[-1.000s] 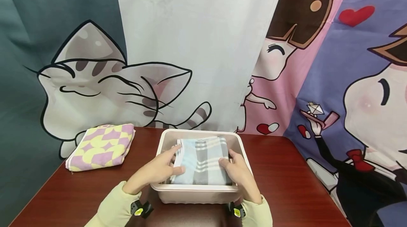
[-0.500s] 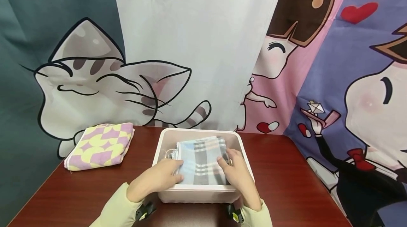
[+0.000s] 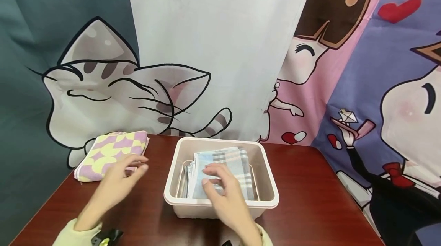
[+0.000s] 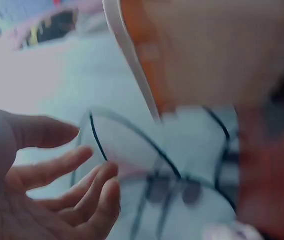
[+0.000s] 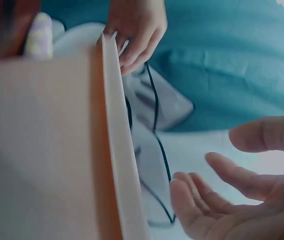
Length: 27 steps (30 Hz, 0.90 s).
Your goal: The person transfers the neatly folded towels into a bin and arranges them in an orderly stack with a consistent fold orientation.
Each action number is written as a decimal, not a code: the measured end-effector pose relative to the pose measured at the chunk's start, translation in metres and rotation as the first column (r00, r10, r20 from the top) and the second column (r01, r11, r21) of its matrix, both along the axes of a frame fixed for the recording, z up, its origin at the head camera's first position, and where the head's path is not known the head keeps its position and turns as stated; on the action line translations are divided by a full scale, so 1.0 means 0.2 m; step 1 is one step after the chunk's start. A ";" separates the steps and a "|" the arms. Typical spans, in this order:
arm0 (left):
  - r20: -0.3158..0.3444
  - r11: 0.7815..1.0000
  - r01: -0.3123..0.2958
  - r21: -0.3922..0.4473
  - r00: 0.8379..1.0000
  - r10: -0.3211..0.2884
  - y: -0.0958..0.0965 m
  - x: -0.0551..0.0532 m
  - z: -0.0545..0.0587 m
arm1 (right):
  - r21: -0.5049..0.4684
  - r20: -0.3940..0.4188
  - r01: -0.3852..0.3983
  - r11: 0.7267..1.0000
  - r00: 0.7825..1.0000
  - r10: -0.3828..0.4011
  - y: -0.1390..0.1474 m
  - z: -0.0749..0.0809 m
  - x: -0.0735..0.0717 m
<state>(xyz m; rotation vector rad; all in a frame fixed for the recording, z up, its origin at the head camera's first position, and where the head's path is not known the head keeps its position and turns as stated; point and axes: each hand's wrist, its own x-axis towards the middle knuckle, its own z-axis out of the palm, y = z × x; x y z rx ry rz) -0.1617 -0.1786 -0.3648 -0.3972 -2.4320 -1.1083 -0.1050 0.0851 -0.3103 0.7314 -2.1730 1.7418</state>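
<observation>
A folded blue, grey and white plaid towel (image 3: 237,162) lies inside a pale plastic bin (image 3: 272,196). My right hand (image 3: 225,192) hovers over the bin's front part with fingers loosely bent and nothing between them; it hides part of the towel. In the right wrist view its fingers (image 5: 236,175) are spread apart beside the bin's rim (image 5: 122,150). To the left, my left hand (image 3: 120,177) is in the air near a folded purple and yellow patterned towel (image 3: 113,150), overlapping its lower right side. The left wrist view shows that hand's relaxed fingers (image 4: 77,175) holding nothing.
Both the bin and the patterned towel sit on a dark red-brown table (image 3: 303,184). Behind it hangs a cartoon-printed cloth backdrop (image 3: 220,47). A thin wire-like handle (image 3: 254,181) shows inside the bin at the right.
My hands have let go of the plaid towel, which stays in the bin. The left hand has moved left toward the patterned towel; the right has shifted left above the bin.
</observation>
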 end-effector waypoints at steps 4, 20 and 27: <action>0.011 0.977 -0.215 -0.006 0.976 0.215 -0.16 0.00 -0.08 | 0.040 -0.050 -0.058 0.998 0.997 0.060 -0.10 0.00 0.03; 0.282 0.915 -0.401 -0.045 0.873 0.397 -0.53 -0.03 -0.34 | 0.263 -0.298 -0.120 0.957 0.934 0.199 -0.46 -0.34 0.03; 0.617 0.866 -0.392 0.309 0.776 0.131 -0.70 -0.20 -0.57 | 0.101 0.028 -0.299 0.949 0.954 0.298 -0.57 -0.37 0.06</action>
